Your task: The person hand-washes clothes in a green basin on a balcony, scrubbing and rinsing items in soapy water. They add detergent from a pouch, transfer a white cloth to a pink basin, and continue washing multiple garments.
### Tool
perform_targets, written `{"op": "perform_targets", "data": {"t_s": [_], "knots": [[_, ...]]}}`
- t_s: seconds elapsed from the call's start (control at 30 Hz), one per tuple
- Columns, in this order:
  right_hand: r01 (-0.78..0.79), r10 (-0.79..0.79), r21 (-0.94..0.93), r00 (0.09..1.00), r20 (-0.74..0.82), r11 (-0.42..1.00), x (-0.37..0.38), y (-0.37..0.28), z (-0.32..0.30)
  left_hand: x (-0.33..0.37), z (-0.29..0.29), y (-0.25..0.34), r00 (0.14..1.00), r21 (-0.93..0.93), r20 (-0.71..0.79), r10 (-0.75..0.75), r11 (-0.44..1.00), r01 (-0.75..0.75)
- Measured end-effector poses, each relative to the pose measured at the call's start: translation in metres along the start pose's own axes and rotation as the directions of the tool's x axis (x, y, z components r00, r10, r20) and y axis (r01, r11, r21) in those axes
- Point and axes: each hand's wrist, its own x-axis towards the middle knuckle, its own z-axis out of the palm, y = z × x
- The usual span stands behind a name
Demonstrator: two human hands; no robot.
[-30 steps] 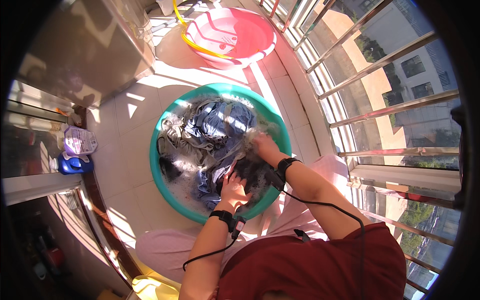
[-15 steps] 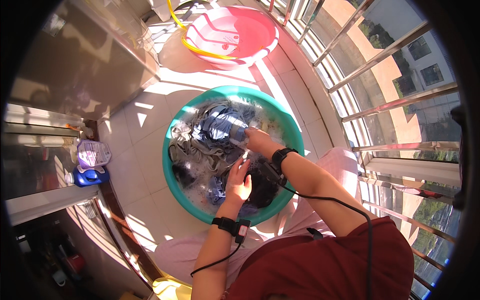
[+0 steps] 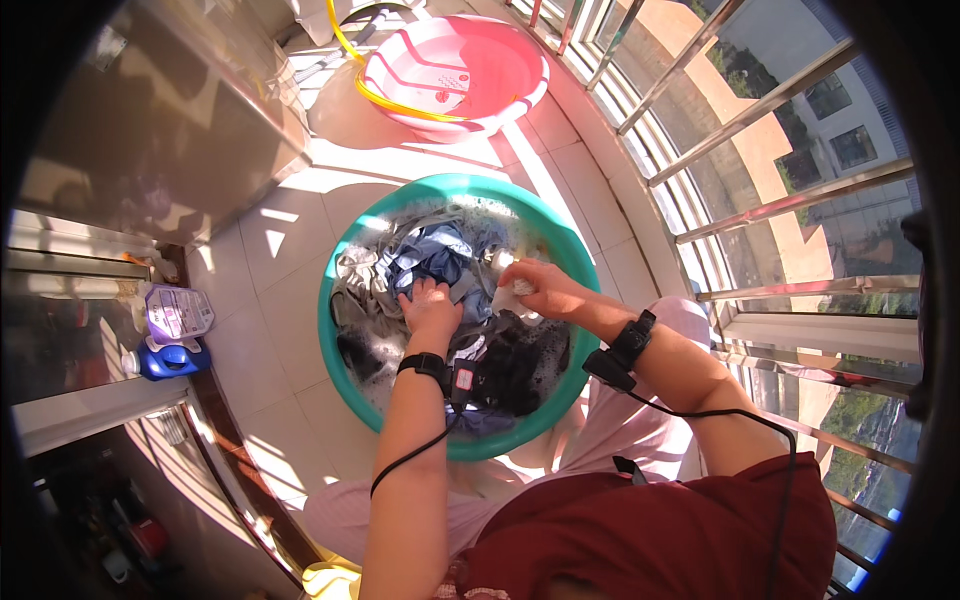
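Soapy laundry [image 3: 365,285] fills the green basin [image 3: 470,183]

We rest our left hand [image 3: 433,310], fingers slightly spread, on blue cloth [image 3: 432,258] mid-basin; our right hand [image 3: 548,290], farther right, curls nearly closed around a pale item [image 3: 508,303] we cannot identify.

A pink basin [image 3: 505,75] stands on the tiled floor [image 3: 230,375], a yellow hose [image 3: 400,104] along its rim. A blue bottle [image 3: 175,360] sits beside a purple container [image 3: 178,312]; metal bars [image 3: 770,104] cross the window [image 3: 800,328].

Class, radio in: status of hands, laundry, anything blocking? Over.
Left hand spread on blue cloth; right hand curled, grip unclear. Laundry heaped in sudsy green tub. Nothing seen blocking either hand.
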Motion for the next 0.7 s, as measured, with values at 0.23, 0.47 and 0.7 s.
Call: {"op": "perform_targets", "data": {"t_s": [0.23, 0.47, 0.7], "knots": [[-0.053, 0.241, 0.732, 0.958, -0.154, 0.679, 0.027, -0.077, -0.067, -0.024, 0.019, -0.031, 0.992, -0.145, -0.126, -0.028, 0.989, 0.009], [-0.410, 0.520, 0.345, 0.782, -0.344, 0.844, 0.015, 0.065, 0.043, -0.034, 0.032, -0.024, 0.961, -0.182, -0.255, -0.104, 0.982, 0.058], [-0.408, 0.381, -0.469, 0.911, -0.156, 0.784, -0.024, 0.100, 0.090, -0.038, 0.032, 0.018, 0.891, 0.002, -0.438, 0.120, 0.991, -0.133]]}}
